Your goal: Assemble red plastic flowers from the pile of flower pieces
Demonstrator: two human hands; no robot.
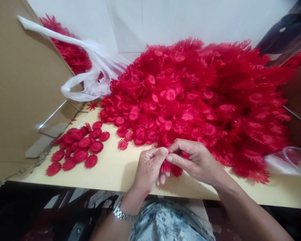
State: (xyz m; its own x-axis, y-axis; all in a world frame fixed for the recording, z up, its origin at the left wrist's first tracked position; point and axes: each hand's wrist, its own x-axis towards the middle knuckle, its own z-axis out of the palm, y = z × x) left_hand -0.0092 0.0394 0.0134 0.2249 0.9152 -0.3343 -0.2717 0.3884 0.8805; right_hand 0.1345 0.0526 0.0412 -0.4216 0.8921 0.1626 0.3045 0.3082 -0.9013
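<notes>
My left hand [150,167] and my right hand [194,160] meet at the table's near edge, fingertips pinched together on a red plastic flower piece [171,168] held between them. Most of that piece is hidden by my fingers. Right behind my hands rises a big heap of red plastic flower pieces [203,97]. A smaller group of flat red flower pieces [77,149] lies to the left of my left hand. A metal watch sits on my left wrist.
A cardboard box flap [22,83] stands at the left. A clear plastic bag [95,73] with more red pieces lies behind it. A clear plastic container [294,159] sits at the right edge of the pale wooden table [110,170].
</notes>
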